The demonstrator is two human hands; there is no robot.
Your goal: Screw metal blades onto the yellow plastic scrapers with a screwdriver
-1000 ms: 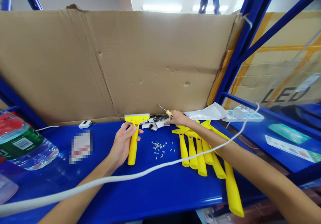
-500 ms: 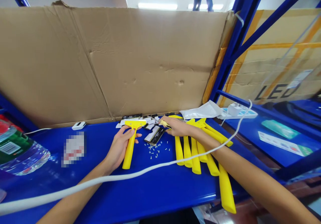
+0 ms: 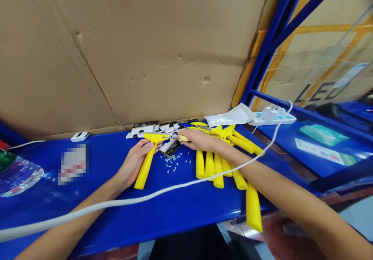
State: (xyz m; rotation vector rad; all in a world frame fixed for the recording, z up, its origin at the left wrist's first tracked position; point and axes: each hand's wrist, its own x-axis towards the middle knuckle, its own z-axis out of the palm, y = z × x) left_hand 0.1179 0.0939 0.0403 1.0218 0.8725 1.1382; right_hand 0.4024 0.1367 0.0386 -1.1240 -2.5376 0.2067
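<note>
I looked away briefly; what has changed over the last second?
The right hand brought the screwdriver leftward to the head of the scraper. A black-and-white card came forward, nearer the screws. The left hand still holds the scraper; the right still grips the screwdriver.

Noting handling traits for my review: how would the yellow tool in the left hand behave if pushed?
The yellow tool is probably stiff, since it looks straight in the left hand. Its smooth, rounded handle may roll, though the wide head would likely check that.
</note>
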